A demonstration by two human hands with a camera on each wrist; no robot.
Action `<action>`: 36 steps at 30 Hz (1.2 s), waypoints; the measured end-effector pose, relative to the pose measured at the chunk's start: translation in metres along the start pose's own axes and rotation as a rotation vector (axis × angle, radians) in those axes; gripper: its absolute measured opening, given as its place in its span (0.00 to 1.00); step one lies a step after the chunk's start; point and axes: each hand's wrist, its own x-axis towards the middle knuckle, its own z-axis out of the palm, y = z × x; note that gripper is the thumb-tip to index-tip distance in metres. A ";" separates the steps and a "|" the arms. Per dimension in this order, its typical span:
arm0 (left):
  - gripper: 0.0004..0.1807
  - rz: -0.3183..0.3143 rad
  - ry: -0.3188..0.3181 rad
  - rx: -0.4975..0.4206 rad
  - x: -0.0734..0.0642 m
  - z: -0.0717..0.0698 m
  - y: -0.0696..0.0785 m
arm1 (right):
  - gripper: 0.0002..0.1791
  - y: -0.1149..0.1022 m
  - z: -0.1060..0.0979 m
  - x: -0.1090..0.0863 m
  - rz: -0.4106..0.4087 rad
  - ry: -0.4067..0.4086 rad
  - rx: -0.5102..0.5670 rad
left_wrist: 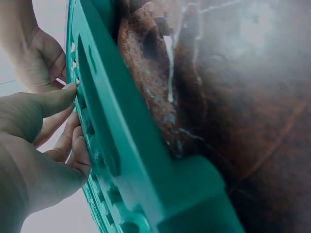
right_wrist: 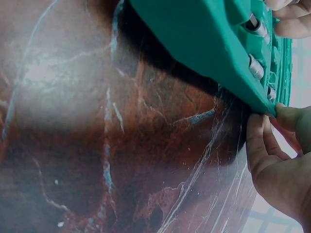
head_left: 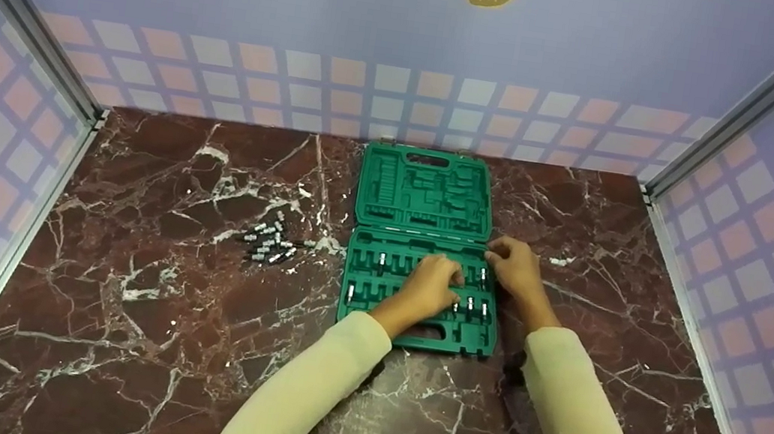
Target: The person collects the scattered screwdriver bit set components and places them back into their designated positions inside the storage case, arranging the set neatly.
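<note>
A green plastic tool case (head_left: pixel 365 237) lies unfolded on the table, its lower half full of moulded slots. Several bit sockets (head_left: pixel 484 310) with silver ends and dark tips sit in some of these slots. My left hand (head_left: pixel 432 284) is over the lower half; its thumb touches a bit socket (head_left: pixel 455 307) in the front row, with the fingertips apart from the thumb. At the case's right edge, near the hinge, my right hand (head_left: pixel 516 269) pinches the rim between thumb and fingers. The left hand covers some middle slots in the head view.
Left of the case, a loose pile of bit sockets (head_left: pixel 270 238) lies on the dark red marbled table (head_left: pixel 188 340). The case's lid (head_left: pixel 428 192) lies flat toward the back. Patterned panels (head_left: pixel 311 2) enclose the back and both sides.
</note>
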 end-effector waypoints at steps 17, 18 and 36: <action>0.11 0.069 0.022 -0.110 -0.021 -0.019 -0.009 | 0.12 0.002 0.001 -0.001 0.002 -0.011 0.014; 0.12 0.071 0.025 -0.116 -0.023 -0.021 -0.010 | 0.12 0.002 0.001 -0.001 -0.004 -0.010 0.010; 0.12 0.051 0.127 -0.234 -0.059 -0.057 -0.051 | 0.11 0.002 0.001 -0.001 -0.027 -0.003 0.018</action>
